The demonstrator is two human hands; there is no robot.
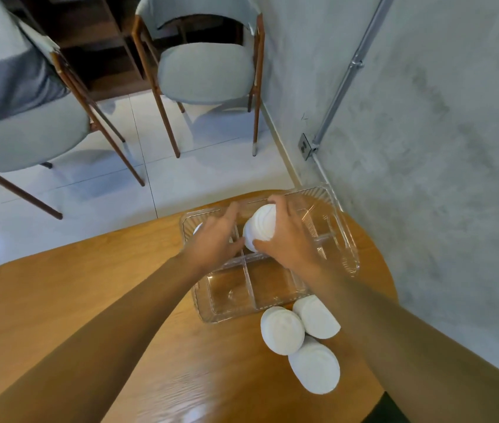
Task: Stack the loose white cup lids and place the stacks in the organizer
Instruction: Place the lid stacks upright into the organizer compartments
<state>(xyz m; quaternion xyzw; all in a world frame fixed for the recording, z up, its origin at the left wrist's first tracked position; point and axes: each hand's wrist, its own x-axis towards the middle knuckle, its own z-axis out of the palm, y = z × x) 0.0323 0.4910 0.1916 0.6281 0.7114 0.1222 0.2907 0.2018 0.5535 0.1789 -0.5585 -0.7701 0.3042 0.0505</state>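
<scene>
Three stacks of round white plastic cup lids [282,329] sit on the oval wooden table [59,285] at the 5 o'clock corner of the clear ribbed plastic organizer [211,312]. At its far middle compartment the right hand [291,239] grasps another white lid stack [262,224], the left hand [214,239] loose-fingered, released, at its 9 o'clock

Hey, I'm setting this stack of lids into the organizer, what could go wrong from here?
1. The held stack, gripped by the right hand, looks tilted above a divider of the organizer. It may catch there and spill.
2. The right forearm passes close by the three table stacks. Pulling back might topple them.
</scene>
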